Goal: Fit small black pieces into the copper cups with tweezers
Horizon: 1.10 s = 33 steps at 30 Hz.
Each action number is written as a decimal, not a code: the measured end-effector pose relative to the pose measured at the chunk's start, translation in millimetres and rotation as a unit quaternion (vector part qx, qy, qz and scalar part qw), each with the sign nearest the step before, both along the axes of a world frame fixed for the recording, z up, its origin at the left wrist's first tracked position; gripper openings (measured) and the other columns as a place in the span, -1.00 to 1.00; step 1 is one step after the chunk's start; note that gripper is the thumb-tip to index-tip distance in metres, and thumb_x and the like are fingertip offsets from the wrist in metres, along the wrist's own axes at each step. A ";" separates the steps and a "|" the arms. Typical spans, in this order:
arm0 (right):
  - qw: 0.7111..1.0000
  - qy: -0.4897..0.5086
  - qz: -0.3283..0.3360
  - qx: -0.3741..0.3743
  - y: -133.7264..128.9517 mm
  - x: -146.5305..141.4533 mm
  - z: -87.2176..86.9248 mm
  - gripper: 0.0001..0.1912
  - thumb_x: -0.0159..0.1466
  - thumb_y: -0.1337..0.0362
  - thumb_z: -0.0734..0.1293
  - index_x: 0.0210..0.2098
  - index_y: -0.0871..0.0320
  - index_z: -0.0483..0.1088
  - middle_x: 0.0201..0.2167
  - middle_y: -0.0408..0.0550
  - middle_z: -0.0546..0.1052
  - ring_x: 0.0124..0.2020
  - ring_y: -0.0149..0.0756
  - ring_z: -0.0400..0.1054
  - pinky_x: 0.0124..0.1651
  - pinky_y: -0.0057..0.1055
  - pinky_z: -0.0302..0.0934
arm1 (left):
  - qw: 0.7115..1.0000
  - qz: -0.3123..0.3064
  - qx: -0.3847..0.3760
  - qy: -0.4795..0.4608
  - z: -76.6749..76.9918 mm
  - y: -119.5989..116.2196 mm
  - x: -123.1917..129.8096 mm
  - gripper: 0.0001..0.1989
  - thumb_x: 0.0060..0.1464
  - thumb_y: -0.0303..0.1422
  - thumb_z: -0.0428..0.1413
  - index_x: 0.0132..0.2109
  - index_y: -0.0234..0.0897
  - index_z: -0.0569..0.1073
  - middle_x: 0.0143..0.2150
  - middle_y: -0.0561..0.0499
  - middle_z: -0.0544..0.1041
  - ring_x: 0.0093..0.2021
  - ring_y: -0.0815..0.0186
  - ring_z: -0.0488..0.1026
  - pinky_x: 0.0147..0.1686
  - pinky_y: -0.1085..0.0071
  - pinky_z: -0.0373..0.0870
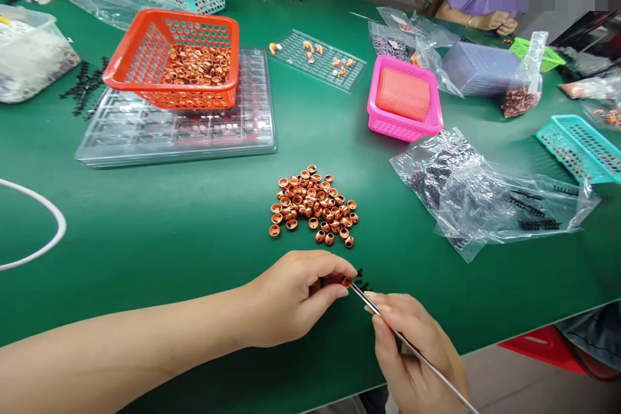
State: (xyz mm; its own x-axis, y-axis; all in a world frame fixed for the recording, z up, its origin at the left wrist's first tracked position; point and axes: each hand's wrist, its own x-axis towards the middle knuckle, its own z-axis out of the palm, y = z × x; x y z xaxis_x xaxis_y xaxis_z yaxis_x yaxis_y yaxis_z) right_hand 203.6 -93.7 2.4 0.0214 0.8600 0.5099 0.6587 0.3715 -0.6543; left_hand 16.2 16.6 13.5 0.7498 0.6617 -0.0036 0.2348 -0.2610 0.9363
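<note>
My left hand [298,297] is closed, pinching a small copper-coloured cup-shaped piece [346,281] between thumb and forefinger. In my right hand [417,343] is a pair of metal tweezers [405,344], held like a pen, with the tips at the pinched piece. Whether the tips grip anything cannot be made out. Some tiny black parts [361,284] lie on the table just behind the tweezer tips. Beyond my left hand is a loose pile of copper-coloured cup pieces [310,200], each with a hole.
An orange basket [126,71] of copper pieces stands on clear plastic trays [169,152]. Further right are a pink basket [398,129] and a plastic bag [466,207] with black parts. Two other people sit across the green table [169,220]. A white cable [53,213] curves in at left.
</note>
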 end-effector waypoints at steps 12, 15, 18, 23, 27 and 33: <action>1.000 0.001 -0.002 0.008 -2.2 -0.6 -2.1 -0.61 0.18 0.59 0.33 -0.04 0.13 0.40 -0.17 -0.01 0.62 -0.15 -0.26 0.55 -0.14 -0.31 0.49 | 1.000 0.004 -0.009 0.006 2.1 -0.7 -0.2 -0.82 0.20 -0.47 0.06 -0.09 -0.31 0.51 -0.34 0.05 0.52 -0.43 0.45 0.37 -0.42 0.58 0.30; 1.000 0.002 -0.003 0.009 -2.3 -0.9 -1.8 -0.63 0.19 0.58 0.33 -0.06 0.16 0.41 -0.17 0.00 0.61 -0.15 -0.25 0.55 -0.14 -0.32 0.50 | 1.000 0.007 -0.006 0.004 2.5 -0.4 0.1 -0.82 0.20 -0.48 0.06 -0.09 -0.32 0.51 -0.34 0.04 0.52 -0.44 0.45 0.37 -0.42 0.59 0.30; 1.000 -0.001 -0.005 0.008 -2.2 -0.9 -1.4 -0.66 0.19 0.58 0.34 -0.08 0.16 0.42 -0.18 -0.02 0.61 -0.16 -0.27 0.55 -0.14 -0.33 0.49 | 1.000 0.007 -0.008 0.009 3.4 0.0 0.6 -0.82 0.20 -0.49 0.06 -0.09 -0.31 0.51 -0.34 0.05 0.53 -0.44 0.45 0.36 -0.42 0.58 0.31; 1.000 -0.001 0.002 0.014 -2.3 -0.8 -1.5 -0.64 0.18 0.59 0.34 -0.06 0.17 0.41 -0.17 0.00 0.61 -0.14 -0.26 0.54 -0.12 -0.31 0.49 | 1.000 0.007 0.000 0.001 3.4 0.7 1.0 -0.82 0.20 -0.49 0.06 -0.10 -0.30 0.51 -0.34 0.05 0.53 -0.40 0.43 0.40 -0.40 0.57 0.32; 1.000 -0.016 0.004 0.015 -2.7 -0.1 -2.6 -0.63 0.18 0.59 0.34 -0.05 0.18 0.41 -0.16 0.01 0.61 -0.13 -0.26 0.53 -0.10 -0.31 0.49 | 1.000 0.007 0.005 -0.001 0.6 0.5 0.7 -0.82 0.20 -0.51 0.06 -0.09 -0.30 0.51 -0.32 0.06 0.53 -0.37 0.44 0.41 -0.35 0.58 0.33; 1.000 -0.022 0.016 0.014 -4.1 2.5 -5.1 -0.62 0.19 0.57 0.35 -0.03 0.17 0.40 -0.13 0.02 0.60 -0.11 -0.24 0.53 -0.10 -0.28 0.49 | 1.000 0.002 0.007 0.001 -0.4 0.7 0.0 -0.82 0.22 -0.51 0.05 -0.09 -0.30 0.50 -0.29 0.05 0.54 -0.35 0.43 0.43 -0.32 0.58 0.34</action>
State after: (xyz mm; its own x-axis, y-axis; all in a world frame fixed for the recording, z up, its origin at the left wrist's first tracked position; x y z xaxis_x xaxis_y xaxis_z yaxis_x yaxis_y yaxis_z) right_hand 206.0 -97.8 -2.8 -0.0283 0.8448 0.5343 0.6743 0.4107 -0.6137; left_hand 16.2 17.3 13.1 0.7476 0.6642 0.0042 0.2381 -0.2739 0.9318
